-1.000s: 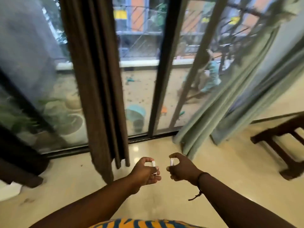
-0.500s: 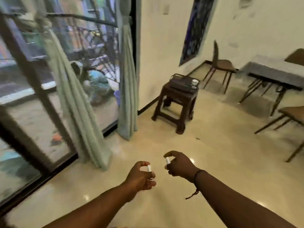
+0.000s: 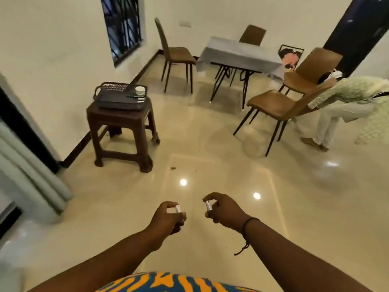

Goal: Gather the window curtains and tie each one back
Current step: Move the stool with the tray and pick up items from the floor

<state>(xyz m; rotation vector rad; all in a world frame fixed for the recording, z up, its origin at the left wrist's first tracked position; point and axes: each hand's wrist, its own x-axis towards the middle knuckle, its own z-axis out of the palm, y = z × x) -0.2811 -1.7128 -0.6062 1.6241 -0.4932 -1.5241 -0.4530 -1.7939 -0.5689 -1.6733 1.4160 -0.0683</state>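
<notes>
Only one pale green curtain (image 3: 27,175) shows, hanging in folds at the far left edge beside a dark window frame. My left hand (image 3: 168,218) is held out low in front of me, fingers curled round a small white cylinder (image 3: 178,209). My right hand (image 3: 224,209) floats beside it, a hand's width to the right, pinching a small silvery-white cylinder (image 3: 208,205). Both hands are over bare floor, well away from the curtain. The brown curtain is out of view.
A brown plastic stool (image 3: 122,131) with a dark tray (image 3: 120,98) stands ahead left. Further back are a grey-clothed table (image 3: 237,53) and brown chairs (image 3: 280,104). A person in pale clothes (image 3: 345,102) bends at the right. Glossy tile floor (image 3: 210,165) lies ahead.
My view has swung right, from the glass doors and curtains into the room. Both hands keep holding their small cylinders in the same pose.
</notes>
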